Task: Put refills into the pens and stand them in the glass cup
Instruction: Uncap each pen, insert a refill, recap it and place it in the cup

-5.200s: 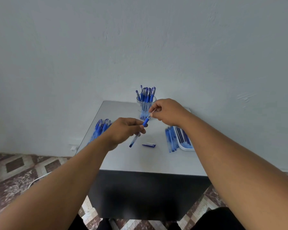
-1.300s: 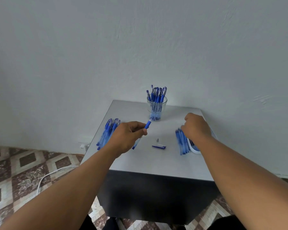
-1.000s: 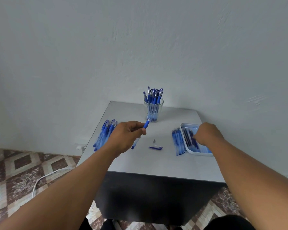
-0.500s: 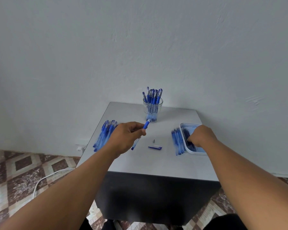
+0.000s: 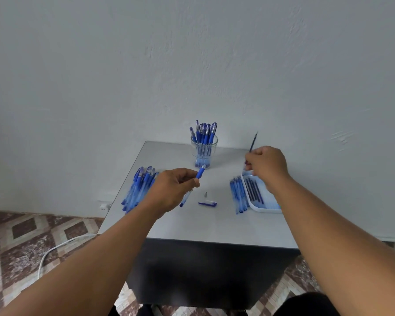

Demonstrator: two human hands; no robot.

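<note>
Left hand held an open pen barrel; right hand held a refill lifted above the tray.

Left hand [image 5: 172, 189] fingers [image 5: 193, 181] were curled round the pen barrel [image 5: 200, 173], its blue grip end tilted up toward the glass cup [image 5: 204, 153], the clear end pointing down at the counter [image 5: 192, 224]. Right hand [image 5: 266, 165] fingers pinched a thin dark refill [image 5: 252, 143], held nearly upright over the white tray [image 5: 263, 207]; more refills lay in that tray. Just below the left fingers lay a small tip piece [image 5: 206, 194] and a blue cap [image 5: 207, 203]. Left of the tray lay a row of pens [image 5: 237, 195]; behind the left hand, a heap of pens [image 5: 138, 188]. The glass cup stood beyond both hands, holding upright capped pens.
</note>
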